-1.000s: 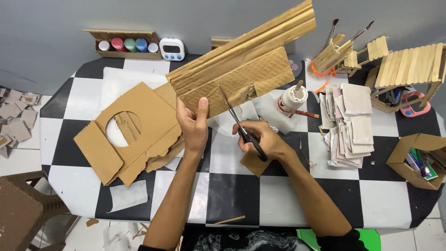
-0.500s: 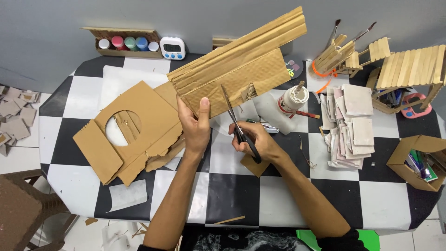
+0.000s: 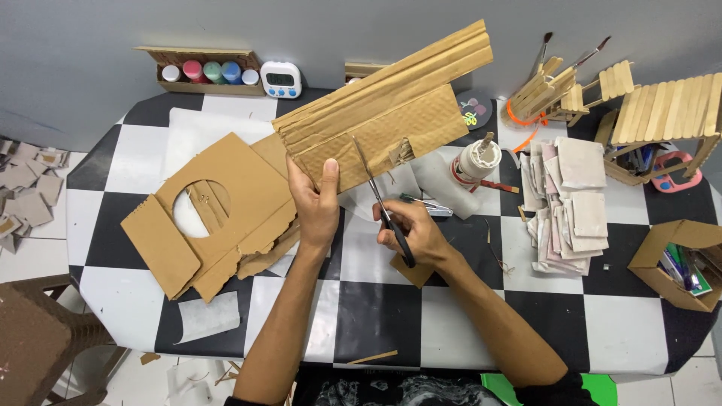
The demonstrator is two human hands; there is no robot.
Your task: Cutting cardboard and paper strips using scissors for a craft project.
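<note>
The left hand (image 3: 317, 203) grips the lower edge of a folded stack of corrugated cardboard (image 3: 383, 113), thumb pressed flat on its front face and fingers wrapped behind, holding it tilted above the checkered surface (image 3: 376, 323) so that its long side rises toward the upper right. The right hand (image 3: 414, 233) is closed around the black handles of a pair of scissors (image 3: 380, 203), fingers curled through the loops. The blades point up and away from the person and reach the cardboard's lower edge just to the right of the left thumb; how far apart the blades stand is too fine to tell. A small brown cardboard scrap (image 3: 412, 271) lies under the right wrist on the surface.

To the left of the hands, a large flat cardboard sheet with a round hole cut in it (image 3: 218, 210) rests on the surface, overlapping white paper. Just right of the scissors stands a white glue bottle (image 3: 475, 159), and beyond it a pile of pale square pieces (image 3: 571, 203). Against the wall at the back sit a cardboard tray of paint pots (image 3: 203, 71) and a small white digital timer (image 3: 280, 79). At the far right are structures built of flat wooden sticks (image 3: 662, 113) and an open cardboard box (image 3: 677, 259) holding small items.
</note>
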